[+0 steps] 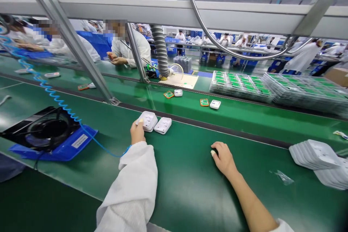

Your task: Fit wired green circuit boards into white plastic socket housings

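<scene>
My left hand (pixel 137 131), in a white sleeve, reaches forward and grips the near edge of a white plastic casing (pixel 147 120) lying on the green bench. A second white casing (pixel 162 125) lies right beside it, untouched. My right hand (pixel 222 156) rests on the bench with its fingers curled in; something small and dark shows under the fingertips, too hidden to name.
A conveyor belt carries green circuit boards (pixel 169 94) and white casings (pixel 215 104). Trays of boards (pixel 239 85) stand at the back right. Stacked white covers (pixel 312 154) lie on the right. A black fan on a blue base (pixel 49 132) stands left. People sit opposite.
</scene>
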`<state>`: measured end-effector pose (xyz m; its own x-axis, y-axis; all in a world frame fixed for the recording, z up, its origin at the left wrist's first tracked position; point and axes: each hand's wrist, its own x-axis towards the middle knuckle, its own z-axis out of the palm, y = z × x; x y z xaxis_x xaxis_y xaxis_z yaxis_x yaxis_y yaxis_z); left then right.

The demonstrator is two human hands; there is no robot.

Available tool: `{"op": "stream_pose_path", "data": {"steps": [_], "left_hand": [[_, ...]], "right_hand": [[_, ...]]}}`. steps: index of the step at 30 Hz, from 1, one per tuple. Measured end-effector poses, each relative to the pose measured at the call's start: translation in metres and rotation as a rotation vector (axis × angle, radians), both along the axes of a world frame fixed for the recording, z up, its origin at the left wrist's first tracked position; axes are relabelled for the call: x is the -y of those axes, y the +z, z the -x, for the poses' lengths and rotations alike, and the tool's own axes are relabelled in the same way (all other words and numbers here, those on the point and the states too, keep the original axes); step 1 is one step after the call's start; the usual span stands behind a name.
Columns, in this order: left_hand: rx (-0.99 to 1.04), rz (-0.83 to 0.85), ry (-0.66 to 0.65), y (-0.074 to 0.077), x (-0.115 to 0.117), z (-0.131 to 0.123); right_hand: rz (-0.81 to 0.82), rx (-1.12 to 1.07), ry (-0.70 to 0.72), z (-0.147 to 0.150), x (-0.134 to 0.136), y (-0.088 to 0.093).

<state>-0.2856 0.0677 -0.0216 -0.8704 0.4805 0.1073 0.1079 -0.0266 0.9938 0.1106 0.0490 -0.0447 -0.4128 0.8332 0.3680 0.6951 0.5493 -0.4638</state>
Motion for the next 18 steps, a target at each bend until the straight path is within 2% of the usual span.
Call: {"op": "stream_pose_path", "data": {"steps": [3, 8, 13, 15, 18], "left_hand": [[0.067, -0.066, -0.080, -0.009, -0.006, -0.003], [0.144, -0.104, -0.166, -0.012, -0.008, -0.033], [0.088, -0.020, -0.233, -0.012, -0.004, -0.065], [-0.038, 0.046, -0.157, -0.006, 0.001, -0.072], [-0.407, 0.048, 0.098, 0.007, 0.010, -0.083]], "right_hand": [[0.014, 0.001, -0.002, 0.000, 0.000, 0.000], [0.036, 0.000, -0.012, 0.001, -0.001, 0.000], [0.023, 0.001, -0.001, 0.000, -0.001, -0.001], [0.018, -0.002, -0.002, 0.001, -0.001, 0.000], [0.021, -0.009, -0.014, 0.002, 0.002, 0.003]]}}
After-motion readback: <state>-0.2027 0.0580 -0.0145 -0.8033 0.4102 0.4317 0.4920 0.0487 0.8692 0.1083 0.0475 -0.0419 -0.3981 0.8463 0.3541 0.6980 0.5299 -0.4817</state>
